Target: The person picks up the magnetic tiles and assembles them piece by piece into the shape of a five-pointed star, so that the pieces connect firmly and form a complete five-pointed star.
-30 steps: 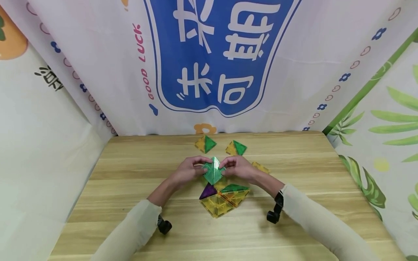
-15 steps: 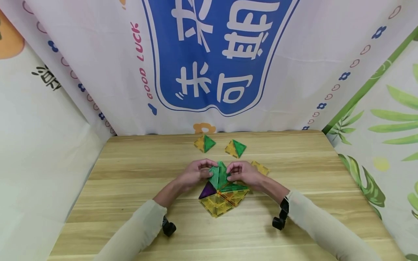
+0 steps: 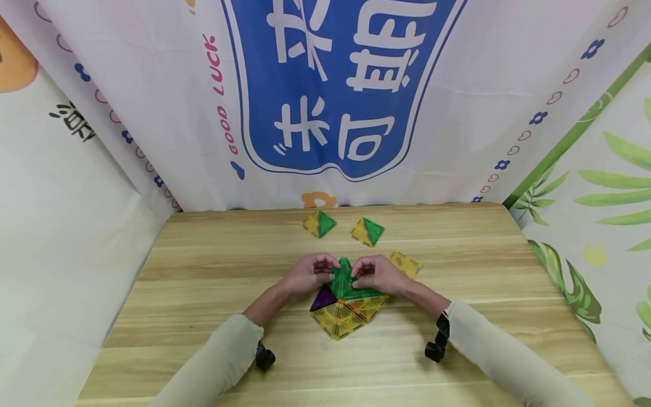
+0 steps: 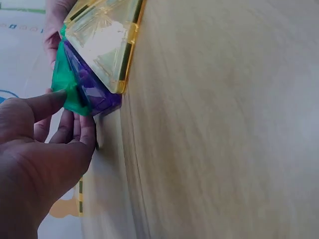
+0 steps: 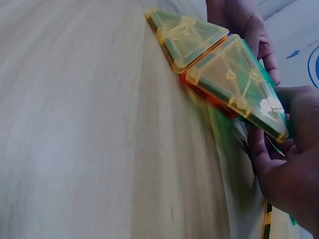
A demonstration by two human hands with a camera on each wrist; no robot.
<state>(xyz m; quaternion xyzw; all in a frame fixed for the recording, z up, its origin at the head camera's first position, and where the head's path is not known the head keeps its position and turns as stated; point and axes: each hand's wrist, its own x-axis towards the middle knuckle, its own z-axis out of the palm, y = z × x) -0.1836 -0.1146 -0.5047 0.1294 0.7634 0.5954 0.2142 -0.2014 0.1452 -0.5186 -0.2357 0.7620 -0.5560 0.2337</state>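
In the head view, a folded pair of green triangular magnetic tiles stands at the back of a low build of translucent tiles. My left hand pinches its left side between thumb and fingers; in the left wrist view the green tile lies against a purple triangular tile. My right hand pinches the pair's right side. Yellow triangular tiles form the near side of the build, with another green tile at the right. In the right wrist view, an orange-red edge shows beneath the yellow tiles.
Two flat yellow-and-green tile pairs, one left and one right, lie near the back of the wooden table. A yellow tile lies just behind my right hand. A printed cloth hangs along the back edge.
Both hands have moved slightly right and toward me with the green pair. Earlier it was spread wider and held above the build; now it is folded more sharply and meets the purple tile.
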